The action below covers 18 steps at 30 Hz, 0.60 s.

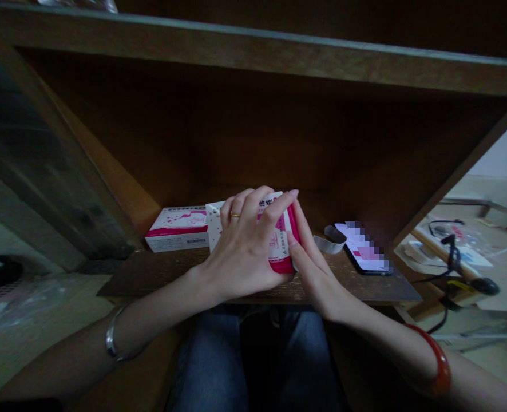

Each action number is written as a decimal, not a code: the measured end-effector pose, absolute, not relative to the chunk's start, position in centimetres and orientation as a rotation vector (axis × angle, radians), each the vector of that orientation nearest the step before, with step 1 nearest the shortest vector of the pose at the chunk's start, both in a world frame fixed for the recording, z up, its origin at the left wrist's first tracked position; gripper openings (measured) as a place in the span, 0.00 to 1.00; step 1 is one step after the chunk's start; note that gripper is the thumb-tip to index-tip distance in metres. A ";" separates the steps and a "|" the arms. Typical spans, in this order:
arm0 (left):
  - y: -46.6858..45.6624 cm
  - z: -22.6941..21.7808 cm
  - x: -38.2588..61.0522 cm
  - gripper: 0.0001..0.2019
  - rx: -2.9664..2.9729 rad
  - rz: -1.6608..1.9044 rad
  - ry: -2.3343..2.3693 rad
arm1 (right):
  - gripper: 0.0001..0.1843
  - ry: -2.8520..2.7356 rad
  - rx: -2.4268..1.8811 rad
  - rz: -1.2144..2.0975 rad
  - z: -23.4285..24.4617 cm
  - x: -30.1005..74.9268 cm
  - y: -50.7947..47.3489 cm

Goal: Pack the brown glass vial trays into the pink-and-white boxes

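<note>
Box (280,247) is over the shelf (144,274), gripped by both hands: left hand (247,243) spread across its face, right hand (316,269) closed around its right end, probably to steady it. A second box (177,230) lies just left; the phone (360,246) lies right, perhaps for easy viewing.

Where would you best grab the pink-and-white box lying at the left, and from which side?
Probably take the lying box by its left end, coming from the left: it sits flat with that end uncovered, while the held box hides its right end from view.
</note>
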<state>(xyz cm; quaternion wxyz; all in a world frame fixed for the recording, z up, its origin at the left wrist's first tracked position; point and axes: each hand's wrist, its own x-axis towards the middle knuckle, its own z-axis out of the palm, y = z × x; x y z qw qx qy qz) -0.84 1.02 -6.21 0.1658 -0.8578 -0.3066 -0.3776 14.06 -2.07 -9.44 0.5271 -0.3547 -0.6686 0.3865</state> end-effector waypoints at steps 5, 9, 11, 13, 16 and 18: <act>1.2 -6.6 -0.8 0.30 -2.409 -1.043 -0.847 | 0.37 -1.645 -0.949 0.823 -10.0 13.8 -2.3; 1.4 -6.7 -0.7 0.29 -2.421 -1.065 -0.862 | 0.42 -1.712 -0.920 0.756 -10.3 13.9 -2.0; 1.5 -6.5 -0.6 0.31 -2.461 -1.067 -0.892 | 0.40 -1.662 -0.902 0.739 -10.3 13.9 -1.6; 1.7 -6.3 -0.5 0.37 -2.521 -1.066 -0.954 | 0.38 -1.533 -0.894 0.749 -10.2 14.1 -1.1; 2.7 -6.3 -0.7 0.52 -2.586 -1.154 -1.155 | 0.41 -1.265 -0.912 0.893 -9.8 14.7 0.0; 3.8 -6.6 -0.9 0.58 -2.674 -1.294 -1.303 | 0.44 -1.121 -0.920 0.966 -9.5 15.4 1.0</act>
